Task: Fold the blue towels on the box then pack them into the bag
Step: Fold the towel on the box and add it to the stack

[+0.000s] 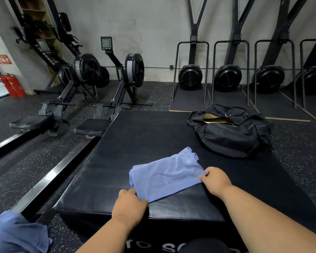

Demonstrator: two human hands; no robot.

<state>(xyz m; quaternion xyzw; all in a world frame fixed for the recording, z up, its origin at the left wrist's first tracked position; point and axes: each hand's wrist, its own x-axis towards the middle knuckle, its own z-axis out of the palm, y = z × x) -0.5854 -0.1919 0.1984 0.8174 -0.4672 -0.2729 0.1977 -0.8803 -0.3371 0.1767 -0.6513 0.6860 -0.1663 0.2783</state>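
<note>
A blue towel (pixel 167 175) printed with "VOGA FITNESS" lies partly folded on the black padded box (pixel 135 143), near its front edge. My left hand (pixel 129 204) pinches the towel's near left corner. My right hand (pixel 216 178) grips its right corner. A black duffel bag (pixel 230 136) sits on the box's far right corner, unzipped, with a pale lining showing. More blue cloth (pixel 16 234) shows at the bottom left, off the box.
Two rowing machines (pixel 84 84) stand on the speckled floor to the left of the box, their rails running alongside it. Ski-trainer machines (pixel 226 77) line the back wall. Red fire extinguishers (pixel 12 84) stand at the far left.
</note>
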